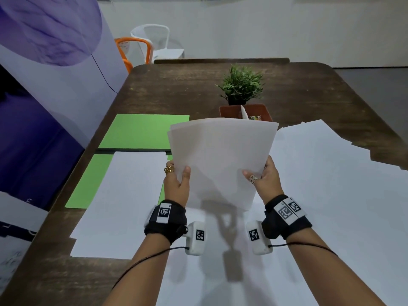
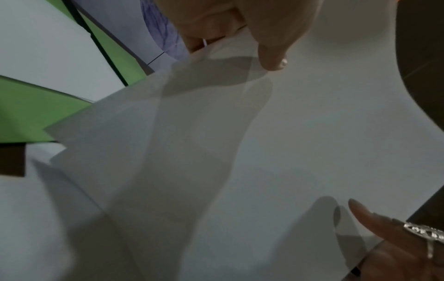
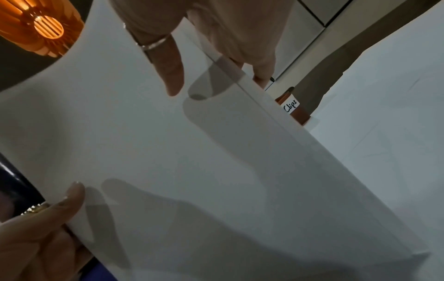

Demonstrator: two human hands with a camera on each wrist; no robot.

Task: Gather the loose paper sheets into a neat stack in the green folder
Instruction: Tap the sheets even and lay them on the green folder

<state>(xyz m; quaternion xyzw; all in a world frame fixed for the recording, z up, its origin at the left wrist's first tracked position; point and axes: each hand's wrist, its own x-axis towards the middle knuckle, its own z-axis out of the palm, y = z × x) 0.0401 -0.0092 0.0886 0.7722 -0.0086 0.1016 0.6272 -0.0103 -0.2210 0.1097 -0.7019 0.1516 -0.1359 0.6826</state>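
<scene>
I hold a bundle of white paper sheets (image 1: 220,157) upright above the table, its top edges slightly fanned. My left hand (image 1: 176,184) grips its left edge, thumb in front. My right hand (image 1: 262,180) grips its right edge, thumb (image 3: 171,76) pressed on the front sheet (image 3: 216,171). In the left wrist view my thumb (image 2: 273,55) lies on the paper (image 2: 288,142). The green folder (image 1: 141,131) lies open at the left, with a white stack (image 1: 123,195) on its near half. More loose sheets (image 1: 320,195) cover the table to the right.
A small potted plant (image 1: 241,85) and a brown box (image 1: 260,111) labelled Clips (image 3: 291,106) stand behind the held bundle. The dark wooden table (image 1: 176,89) stretches beyond. Orange and white chairs (image 1: 143,45) stand at the far end. A purple banner (image 1: 44,62) stands at the left.
</scene>
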